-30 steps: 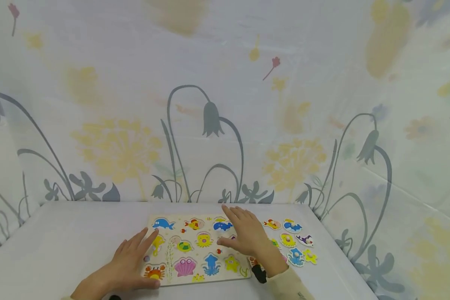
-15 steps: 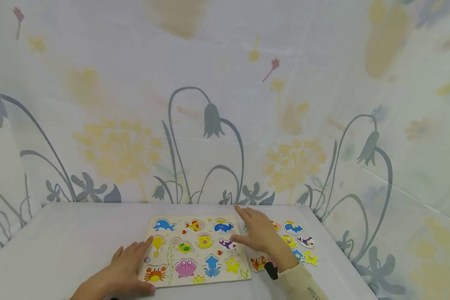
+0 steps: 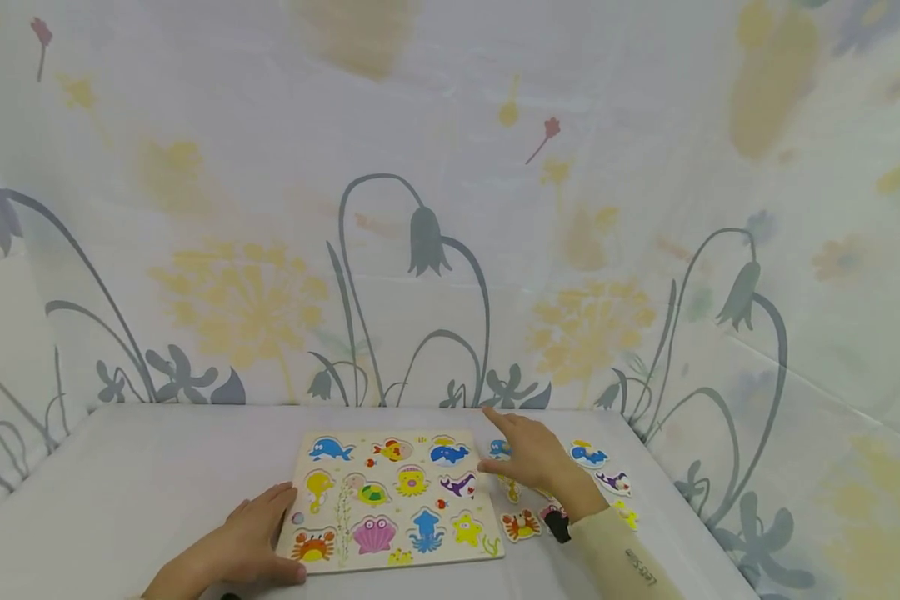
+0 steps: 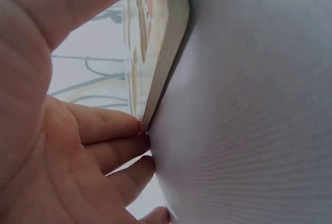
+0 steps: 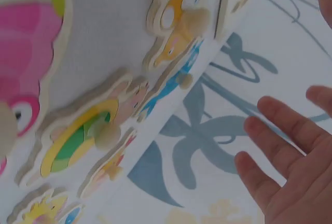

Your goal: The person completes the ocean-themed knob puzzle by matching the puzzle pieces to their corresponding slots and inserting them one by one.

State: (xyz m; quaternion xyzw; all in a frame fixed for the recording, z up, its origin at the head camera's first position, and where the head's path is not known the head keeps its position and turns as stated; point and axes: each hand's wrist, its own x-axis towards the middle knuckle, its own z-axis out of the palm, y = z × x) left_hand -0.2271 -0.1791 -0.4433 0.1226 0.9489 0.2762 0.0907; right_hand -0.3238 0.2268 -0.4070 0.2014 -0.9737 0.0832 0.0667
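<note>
Puzzle board [image 3: 390, 500]: flat on the counter [image 3: 135, 492], centre-near; its recesses look unfilled.
Loose pieces [image 3: 588, 455]: spread right of the board, none seated yet, by appearance.
Right hand [image 3: 536, 458]: fingers extended, grasping nothing, hovering over those pieces.
Left hand [image 3: 247, 537]: fingers flat, steadying the board's near-left corner.

Both hands bare. Right hand [image 3: 534, 457]: pale cream long sleeve [image 3: 617, 557], small dark lettering along forearm, black band [image 3: 557, 527] at wrist. Left hand [image 3: 249, 537]: dark strap edge at wrist, 6 o'clock.
</note>
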